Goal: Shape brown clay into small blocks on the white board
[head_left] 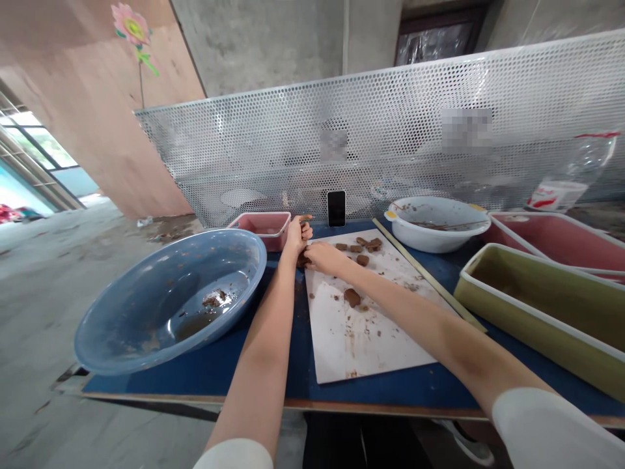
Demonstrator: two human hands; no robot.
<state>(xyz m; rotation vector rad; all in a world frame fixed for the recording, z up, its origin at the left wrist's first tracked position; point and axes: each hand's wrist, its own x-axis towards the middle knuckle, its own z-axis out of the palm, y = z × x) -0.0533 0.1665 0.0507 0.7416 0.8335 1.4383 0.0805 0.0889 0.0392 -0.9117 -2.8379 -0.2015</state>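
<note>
Past the far left corner of a white board (342,339), my two hands work close together. My left hand (297,236) is closed with its fingers curled; brown matter shows at its top, and I cannot tell whether that is a held piece or smeared fingers. Just below it, my right hand (325,257) has its fingers pressed together at a dark brown lump of clay (302,262), partly hidden by the fingers. Several brown clay pieces (362,260) lie on the board's far part. A larger flat clay piece (352,298) sits nearer, among crumbs.
A large blue basin (117,312) with murky water stands left, a small pink tub (263,218) behind it. Upright at the back is a phone (336,208). Rightward are a wooden strip (430,277), a white basin (424,242), a green trough (527,309) and a pink trough (576,234).
</note>
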